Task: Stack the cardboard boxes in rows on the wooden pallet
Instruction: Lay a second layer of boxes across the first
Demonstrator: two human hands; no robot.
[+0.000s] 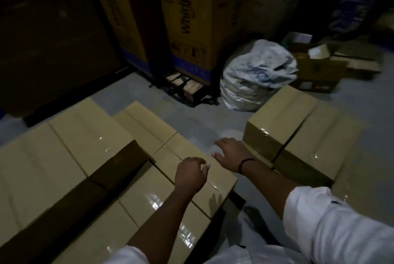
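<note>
A dim storeroom, seen from above over a person's two bare forearms. The landmark is a crumpled white sack (258, 78) with blue print, standing on the grey floor (191, 114) towards the back of the scene.

Nearer than the sack and to its left are the stacked cardboard boxes (85, 135). They are plain brown, sealed with shiny clear tape, and packed edge to edge in rows. The ones farthest left of the sack stand a layer higher than the rest. What they rest on is too dark to tell.

Nearer than the sack and slightly to its right, two loose cardboard boxes (283, 123) sit side by side on the floor, touching each other. A strip of bare floor separates them from the stacked group.

The left hand (190, 175) is over the top of the lower stacked boxes, nearer than the sack. Its fingers are loosely curled and hold nothing. The right hand (231, 154) is over the strip of floor nearer than the sack, with fingers straight and spread, gripping nothing. A dark wristband (245, 164) circles its wrist. A rolled white sleeve (332, 227) covers the right arm above the elbow.

Behind the sack and to its left, a tall Whirlpool carton (187, 18) stands upright. Just right of the sack lie small open cartons (315, 65).
</note>
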